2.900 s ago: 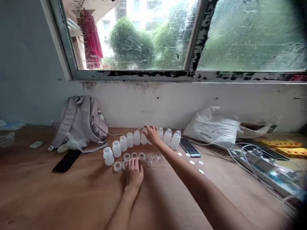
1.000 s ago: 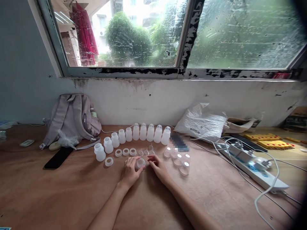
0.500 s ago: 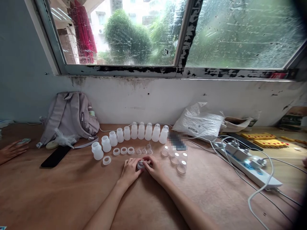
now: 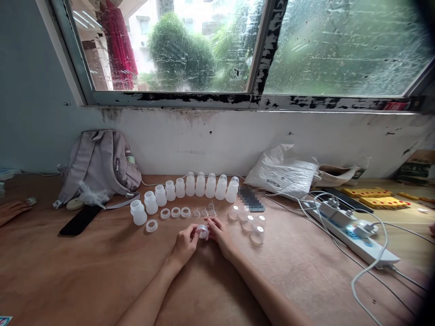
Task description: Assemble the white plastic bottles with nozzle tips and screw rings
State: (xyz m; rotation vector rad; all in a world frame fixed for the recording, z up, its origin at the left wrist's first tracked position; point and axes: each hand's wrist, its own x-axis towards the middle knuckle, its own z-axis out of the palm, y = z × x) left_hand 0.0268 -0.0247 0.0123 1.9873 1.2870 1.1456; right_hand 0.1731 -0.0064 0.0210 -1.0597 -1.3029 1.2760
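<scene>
Head view shows the left hand (image 4: 184, 245) and right hand (image 4: 220, 233) meeting low over the counter (image 4: 102, 271), both pinching one small white ring (image 4: 203, 231) between their fingertips (its far side is hidden). Just beyond lie more rings (image 4: 176, 212) and clear caps (image 4: 251, 225), then a curved row of white bottles (image 4: 190, 184). A grey backpack (image 4: 98, 165) leans at the wall, left; a power strip (image 4: 353, 235) lies right.
</scene>
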